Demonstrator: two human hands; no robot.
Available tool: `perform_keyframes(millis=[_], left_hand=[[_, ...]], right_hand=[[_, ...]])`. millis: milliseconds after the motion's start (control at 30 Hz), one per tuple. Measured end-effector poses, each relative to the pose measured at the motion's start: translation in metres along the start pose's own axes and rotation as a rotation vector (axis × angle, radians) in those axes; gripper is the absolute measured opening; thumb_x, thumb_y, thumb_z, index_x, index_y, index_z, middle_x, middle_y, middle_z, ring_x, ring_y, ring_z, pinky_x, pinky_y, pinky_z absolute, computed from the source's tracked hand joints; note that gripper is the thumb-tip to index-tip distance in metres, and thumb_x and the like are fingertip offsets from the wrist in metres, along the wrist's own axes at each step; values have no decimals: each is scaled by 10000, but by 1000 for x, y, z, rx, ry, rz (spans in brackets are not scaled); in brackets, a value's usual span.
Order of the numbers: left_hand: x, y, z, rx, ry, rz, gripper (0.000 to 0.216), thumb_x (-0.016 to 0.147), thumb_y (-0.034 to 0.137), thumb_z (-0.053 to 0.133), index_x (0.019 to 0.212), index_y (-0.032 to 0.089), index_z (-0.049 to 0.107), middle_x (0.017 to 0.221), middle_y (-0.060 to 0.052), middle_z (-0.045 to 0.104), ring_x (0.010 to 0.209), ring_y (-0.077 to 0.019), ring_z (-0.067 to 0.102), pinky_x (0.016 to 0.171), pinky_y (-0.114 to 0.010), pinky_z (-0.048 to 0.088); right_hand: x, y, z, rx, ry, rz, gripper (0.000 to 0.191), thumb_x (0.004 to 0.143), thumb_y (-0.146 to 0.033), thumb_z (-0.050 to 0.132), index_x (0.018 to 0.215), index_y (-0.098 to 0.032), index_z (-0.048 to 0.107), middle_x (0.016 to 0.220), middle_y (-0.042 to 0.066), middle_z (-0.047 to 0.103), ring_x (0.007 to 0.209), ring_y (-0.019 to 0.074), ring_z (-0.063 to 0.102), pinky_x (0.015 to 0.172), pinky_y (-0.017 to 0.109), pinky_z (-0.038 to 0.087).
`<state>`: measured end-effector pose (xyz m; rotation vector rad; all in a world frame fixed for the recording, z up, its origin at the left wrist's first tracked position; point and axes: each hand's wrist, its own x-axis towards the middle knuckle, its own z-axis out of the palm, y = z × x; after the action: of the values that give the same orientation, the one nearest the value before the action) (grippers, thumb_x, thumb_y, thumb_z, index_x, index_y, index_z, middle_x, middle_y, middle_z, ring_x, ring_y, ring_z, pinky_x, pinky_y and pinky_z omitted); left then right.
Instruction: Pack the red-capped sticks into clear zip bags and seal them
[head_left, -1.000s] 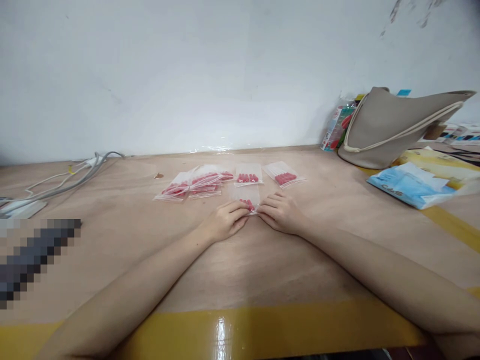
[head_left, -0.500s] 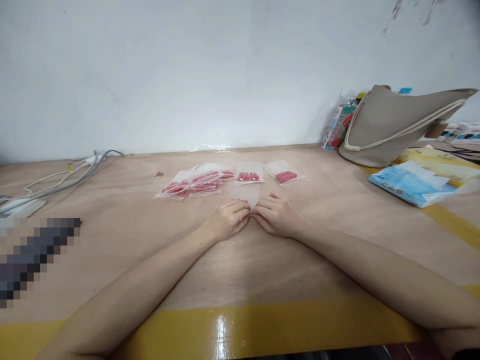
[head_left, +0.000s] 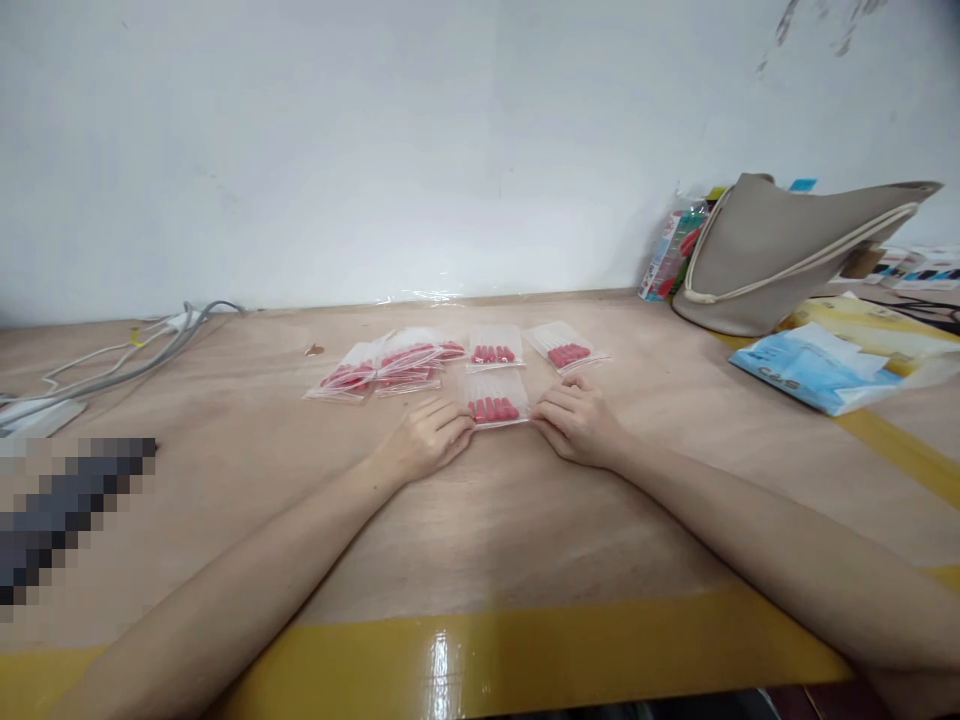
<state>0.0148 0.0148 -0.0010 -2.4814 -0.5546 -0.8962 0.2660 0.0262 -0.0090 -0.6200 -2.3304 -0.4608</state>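
A small clear zip bag (head_left: 494,392) lies in front of me, with several red pieces with pale slender ends lined up inside it. At its near left corner, my left hand (head_left: 429,436) is closed, fingertips pinching the edge. My right hand (head_left: 576,424) is closed in the same way at the near right corner. Just beyond are another clear bag with red pieces (head_left: 493,354) and a tilted third bag (head_left: 568,355). To the left lies an overlapping pile of similar bags (head_left: 375,372).
A grey-beige bag (head_left: 795,245) leans by the wall at the right, beside a clear printed package (head_left: 666,250). Nearer is a blue tissue pack (head_left: 814,372). Cables (head_left: 150,358) lie at the left, and a pixelated dark object (head_left: 67,520) lies nearer. Yellow tape (head_left: 375,655) lines the front edge.
My hands have moved apart along the bag's near edge, the left hand leftward and the right hand rightward. The row of red pieces now shows between them.
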Motion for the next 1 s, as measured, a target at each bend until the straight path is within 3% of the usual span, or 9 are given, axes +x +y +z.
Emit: perform_keyframes(millis=[367, 533, 600, 700, 800, 867, 1000], left_hand=[[-6, 1, 3, -17, -21, -47, 163, 873, 171, 513, 719, 158, 566, 691, -38, 629, 610, -132, 585, 571, -246, 468], [-10, 2, 7, -157, -40, -48, 64, 860, 171, 527, 850, 173, 590, 816, -39, 667, 719, -126, 631, 676, -239, 512], [-11, 1, 6, -194, -53, -94, 125, 847, 219, 555, 961, 181, 590, 908, -53, 673, 806, -142, 643, 736, -249, 521], [-12, 0, 5, -212, -74, -178, 291, 820, 312, 600, 1073, 171, 565, 1020, -88, 651, 899, -180, 638, 781, -281, 526], [-13, -1, 6, -224, -114, -187, 213, 838, 285, 574, 1019, 174, 593, 1045, -87, 636, 896, -177, 637, 778, -280, 525], [-13, -1, 7, -236, -137, -185, 150, 853, 257, 547, 964, 183, 616, 1050, -80, 628, 883, -163, 637, 777, -268, 522], [-11, 0, 9, -255, -157, -189, 147, 868, 258, 522, 933, 177, 626, 1047, -86, 624, 851, -151, 640, 765, -258, 522]], right_hand=[[-4, 5, 0, 67, -67, 14, 119, 849, -197, 492, 803, -179, 600, 768, 50, 635, 722, 155, 563, 678, 297, 367], [-6, 2, 6, 244, -49, 102, 101, 838, -166, 492, 800, -196, 580, 858, 47, 634, 721, 133, 582, 607, 241, 417], [-5, 4, 2, 331, -68, 132, 98, 815, -130, 479, 774, -190, 544, 884, 60, 633, 753, 145, 597, 625, 251, 446], [-4, 17, -13, 519, -112, 280, 26, 814, -176, 493, 794, -191, 486, 948, 93, 633, 735, 157, 623, 573, 260, 480], [-2, 39, -33, 770, -152, 532, 159, 858, -348, 508, 838, -199, 457, 834, 75, 651, 640, 159, 648, 536, 277, 516], [-2, 55, -43, 886, -94, 663, 279, 832, -472, 538, 825, -208, 447, 745, 48, 643, 653, 183, 664, 593, 334, 551], [-1, 83, -40, 869, 199, 795, 401, 742, -572, 604, 791, -234, 395, 748, 20, 621, 672, 198, 663, 662, 408, 559]])
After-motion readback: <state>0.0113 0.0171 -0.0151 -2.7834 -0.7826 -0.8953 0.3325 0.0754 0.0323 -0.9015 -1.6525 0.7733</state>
